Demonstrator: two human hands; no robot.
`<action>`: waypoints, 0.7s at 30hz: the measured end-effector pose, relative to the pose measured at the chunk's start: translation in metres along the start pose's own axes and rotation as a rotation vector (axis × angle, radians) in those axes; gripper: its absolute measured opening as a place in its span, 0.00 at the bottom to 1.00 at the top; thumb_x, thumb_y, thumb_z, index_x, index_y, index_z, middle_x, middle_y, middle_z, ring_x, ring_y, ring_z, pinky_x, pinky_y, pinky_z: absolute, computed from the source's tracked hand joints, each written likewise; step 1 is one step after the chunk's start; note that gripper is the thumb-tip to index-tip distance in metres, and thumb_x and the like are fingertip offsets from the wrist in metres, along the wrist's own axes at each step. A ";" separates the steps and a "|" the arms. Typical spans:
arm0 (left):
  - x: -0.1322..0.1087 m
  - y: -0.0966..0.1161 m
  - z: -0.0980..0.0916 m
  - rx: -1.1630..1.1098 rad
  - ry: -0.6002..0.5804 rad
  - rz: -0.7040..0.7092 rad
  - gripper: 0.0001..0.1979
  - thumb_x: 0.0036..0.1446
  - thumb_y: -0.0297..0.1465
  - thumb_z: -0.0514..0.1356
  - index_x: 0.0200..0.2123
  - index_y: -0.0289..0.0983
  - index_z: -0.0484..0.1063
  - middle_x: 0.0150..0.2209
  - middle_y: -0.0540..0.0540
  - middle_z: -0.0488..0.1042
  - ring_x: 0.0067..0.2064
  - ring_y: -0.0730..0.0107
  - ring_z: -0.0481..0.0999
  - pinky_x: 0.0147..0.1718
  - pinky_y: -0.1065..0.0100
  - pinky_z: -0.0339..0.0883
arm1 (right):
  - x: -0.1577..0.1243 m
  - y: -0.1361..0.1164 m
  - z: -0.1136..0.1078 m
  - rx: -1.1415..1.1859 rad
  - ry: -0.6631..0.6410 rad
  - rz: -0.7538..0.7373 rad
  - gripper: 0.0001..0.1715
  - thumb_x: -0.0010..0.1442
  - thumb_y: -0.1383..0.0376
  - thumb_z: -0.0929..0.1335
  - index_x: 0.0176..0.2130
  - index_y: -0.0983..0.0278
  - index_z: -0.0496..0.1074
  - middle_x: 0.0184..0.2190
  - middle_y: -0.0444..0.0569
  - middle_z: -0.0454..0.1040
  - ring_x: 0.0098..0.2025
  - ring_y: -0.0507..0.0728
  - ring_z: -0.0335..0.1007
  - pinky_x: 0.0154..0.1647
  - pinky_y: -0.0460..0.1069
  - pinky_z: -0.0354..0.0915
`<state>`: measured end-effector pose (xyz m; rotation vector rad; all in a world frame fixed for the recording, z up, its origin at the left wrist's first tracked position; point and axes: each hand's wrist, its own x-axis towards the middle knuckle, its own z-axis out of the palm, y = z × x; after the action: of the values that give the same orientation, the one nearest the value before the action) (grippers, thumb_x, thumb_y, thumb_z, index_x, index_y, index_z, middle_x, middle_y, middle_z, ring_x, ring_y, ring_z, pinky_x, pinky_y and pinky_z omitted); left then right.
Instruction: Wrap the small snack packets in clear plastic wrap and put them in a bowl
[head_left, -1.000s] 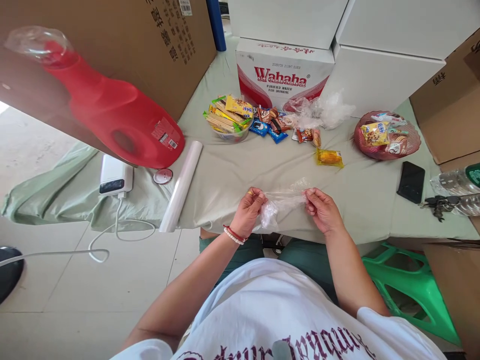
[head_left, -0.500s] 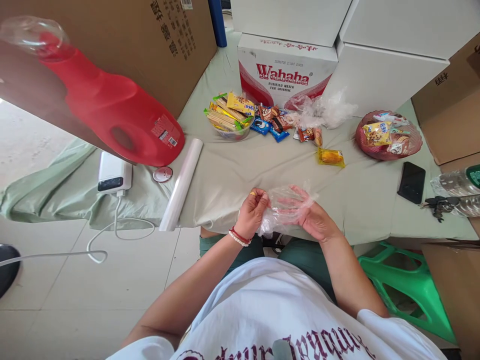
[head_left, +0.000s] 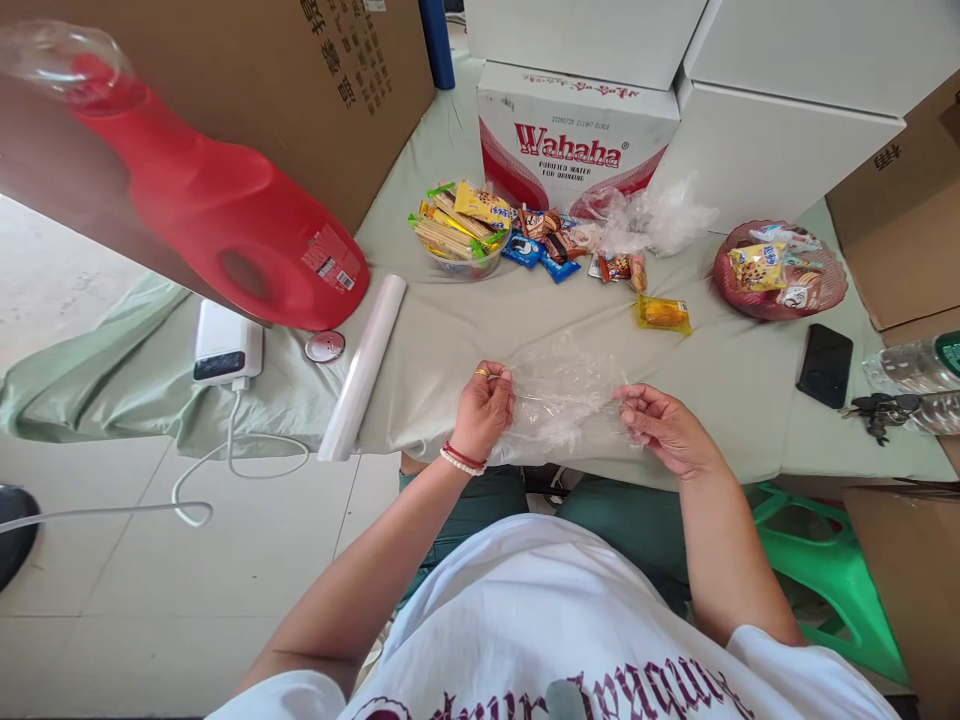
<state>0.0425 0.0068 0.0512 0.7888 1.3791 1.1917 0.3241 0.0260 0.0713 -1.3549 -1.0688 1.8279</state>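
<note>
A thin, crumpled piece of clear plastic film (head_left: 564, 395) is stretched between my two hands, just over the front edge of the cloth-covered table. My left hand (head_left: 486, 408) pinches its left side, fingers closed. On the other side, my right hand (head_left: 664, 425) grips the edge between thumb and fingers. I cannot tell whether the film is a bag or a bowl cover. Beyond it lies a yellow-wrapped snack (head_left: 664, 315). A pink glass bowl (head_left: 829, 290) with several wrapped snacks stands to the right, and a clear bowl (head_left: 461, 268) full of snack sticks stands farther left.
Blue and brown snack packets (head_left: 544, 245) and a heap of crumpled clear plastic (head_left: 664, 215) lie before the Wahaha carton (head_left: 570, 145). At left are a red jug (head_left: 247, 230), a white roll (head_left: 364, 370) and a power bank (head_left: 229, 343). A phone (head_left: 825, 365) lies right.
My right hand has come out from behind the film, moved right and closed on its edge. My left hand has shifted slightly left, and the film now spreads wider between them.
</note>
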 end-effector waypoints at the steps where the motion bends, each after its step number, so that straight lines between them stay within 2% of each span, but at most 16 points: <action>1: 0.003 0.001 -0.001 0.012 0.011 0.012 0.18 0.62 0.48 0.61 0.38 0.43 0.60 0.19 0.61 0.63 0.15 0.79 0.56 0.14 0.76 0.51 | 0.001 0.000 -0.003 -0.039 0.000 -0.024 0.32 0.42 0.54 0.84 0.45 0.62 0.78 0.31 0.40 0.68 0.27 0.46 0.59 0.25 0.42 0.56; 3: 0.011 0.002 -0.006 0.063 0.021 0.046 0.16 0.64 0.47 0.60 0.38 0.43 0.60 0.20 0.60 0.63 0.15 0.78 0.57 0.14 0.75 0.52 | 0.004 0.001 -0.009 -0.123 0.039 -0.085 0.33 0.41 0.54 0.84 0.44 0.63 0.79 0.32 0.42 0.69 0.32 0.49 0.64 0.31 0.44 0.62; 5: 0.021 0.004 -0.013 0.154 0.028 0.091 0.14 0.65 0.45 0.58 0.38 0.43 0.60 0.21 0.59 0.64 0.16 0.77 0.59 0.16 0.75 0.54 | 0.010 0.000 -0.015 -0.182 0.126 -0.152 0.31 0.42 0.52 0.83 0.42 0.63 0.79 0.32 0.42 0.70 0.34 0.50 0.65 0.35 0.45 0.65; 8: 0.035 0.004 -0.019 0.318 0.060 0.134 0.11 0.66 0.42 0.56 0.37 0.43 0.60 0.21 0.58 0.65 0.18 0.76 0.61 0.19 0.74 0.56 | 0.021 -0.003 -0.020 -0.176 0.243 -0.211 0.28 0.46 0.47 0.81 0.38 0.63 0.77 0.32 0.43 0.71 0.33 0.49 0.65 0.36 0.46 0.67; 10: 0.042 0.003 -0.020 0.395 0.059 0.122 0.09 0.66 0.41 0.55 0.37 0.43 0.60 0.21 0.58 0.65 0.19 0.74 0.61 0.20 0.73 0.56 | 0.027 -0.006 -0.019 -0.116 0.260 -0.219 0.29 0.47 0.44 0.80 0.37 0.62 0.75 0.35 0.44 0.73 0.35 0.50 0.69 0.36 0.47 0.71; 13: 0.047 0.000 -0.018 0.424 0.038 0.104 0.10 0.67 0.41 0.54 0.36 0.44 0.60 0.20 0.57 0.64 0.19 0.73 0.61 0.21 0.72 0.55 | 0.033 -0.008 -0.014 -0.049 0.259 -0.195 0.30 0.49 0.43 0.79 0.38 0.60 0.71 0.35 0.44 0.74 0.31 0.51 0.71 0.28 0.45 0.70; 15: 0.047 0.000 -0.018 0.388 0.014 0.118 0.12 0.66 0.43 0.56 0.36 0.43 0.60 0.21 0.58 0.63 0.20 0.74 0.60 0.21 0.72 0.55 | 0.038 -0.009 -0.014 -0.041 0.287 -0.184 0.28 0.50 0.45 0.78 0.39 0.60 0.70 0.28 0.40 0.71 0.23 0.48 0.63 0.19 0.42 0.59; 18: 0.050 0.005 -0.020 0.292 -0.174 0.129 0.17 0.57 0.45 0.65 0.39 0.42 0.63 0.24 0.57 0.64 0.23 0.75 0.62 0.23 0.72 0.55 | 0.042 -0.013 -0.020 -0.011 0.338 -0.234 0.24 0.51 0.49 0.78 0.38 0.61 0.72 0.22 0.36 0.64 0.18 0.45 0.52 0.16 0.41 0.48; 21: 0.061 0.016 -0.021 0.267 -0.421 0.176 0.22 0.46 0.38 0.72 0.40 0.40 0.67 0.29 0.54 0.69 0.28 0.75 0.67 0.30 0.71 0.63 | 0.033 -0.029 -0.024 0.018 0.346 -0.453 0.19 0.54 0.52 0.78 0.38 0.61 0.75 0.23 0.37 0.64 0.21 0.46 0.54 0.20 0.42 0.52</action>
<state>0.0081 0.0633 0.0462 1.2928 1.1436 0.9111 0.3378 0.0738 0.0776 -1.2370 -1.0620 1.2227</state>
